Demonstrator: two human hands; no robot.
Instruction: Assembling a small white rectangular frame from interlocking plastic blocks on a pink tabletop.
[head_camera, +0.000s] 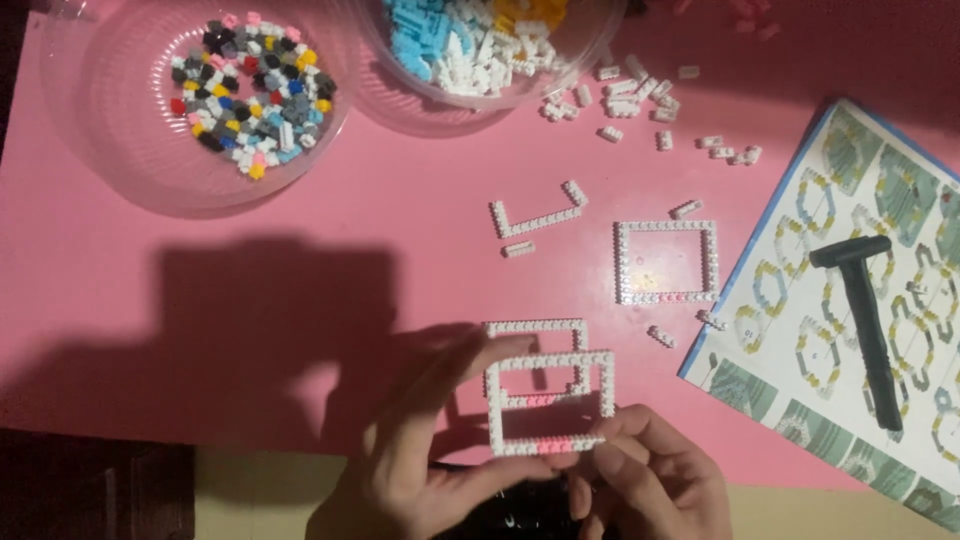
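Both hands, the left hand (425, 455) and right hand (650, 480), pinched a white brick frame (550, 400) by its lower corners, fingers (600, 462) pressed on its edge, keeping it lifted off the pink desk (300, 230) for a clear look.

The top edge of the picture cuts off the two clear bowls, one (110, 150) with mixed bricks, one (400, 105) with blue and white bricks. The booklet (800, 400) at the bench's right edge runs out of view. Both hands, left (420, 470) and right (650, 480), are cropped at the bottom, their fingers covering the lower corners of the white brick frame (550, 405).
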